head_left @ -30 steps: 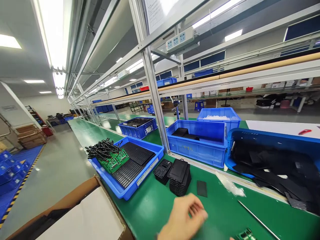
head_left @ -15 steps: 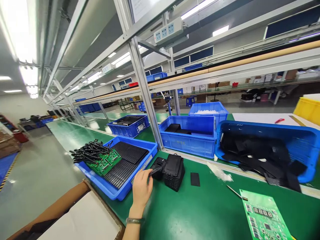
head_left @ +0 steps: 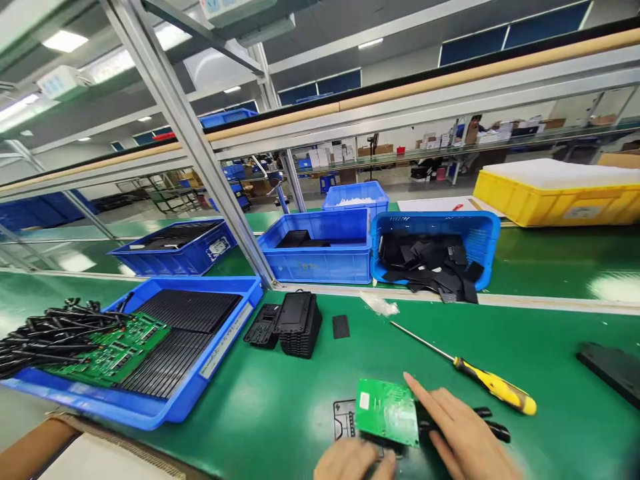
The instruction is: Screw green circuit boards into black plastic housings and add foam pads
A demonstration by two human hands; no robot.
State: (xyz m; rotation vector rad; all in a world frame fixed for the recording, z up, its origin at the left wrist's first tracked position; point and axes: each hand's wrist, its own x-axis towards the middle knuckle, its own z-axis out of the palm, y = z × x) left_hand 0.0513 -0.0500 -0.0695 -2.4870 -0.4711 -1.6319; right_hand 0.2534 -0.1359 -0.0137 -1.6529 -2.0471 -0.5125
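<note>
A green circuit board (head_left: 387,408), its solder side up and a small white label on it, is tilted over a black plastic case (head_left: 343,419). My right hand (head_left: 463,433) grips the board's right edge, index finger stretched along it; black cables (head_left: 495,427) run out beneath this hand. At the bottom edge, my left hand (head_left: 350,460) has its fingers curled at the near side of the case. The board covers most of the case, and the left fingertips are partly hidden. To the right lies a yellow-and-black screwdriver (head_left: 493,387).
A stack of black cases (head_left: 299,325) and a flat black piece (head_left: 341,327) lie beyond. Left stands a blue tray (head_left: 200,383) with boards and black parts. Blue bins (head_left: 320,265) line the back; a dark object (head_left: 610,373) lies right.
My left hand has moved from the stacked cases to the near edge with a black case. The board is now flipped over it, with my right hand in view. The camera has turned right.
</note>
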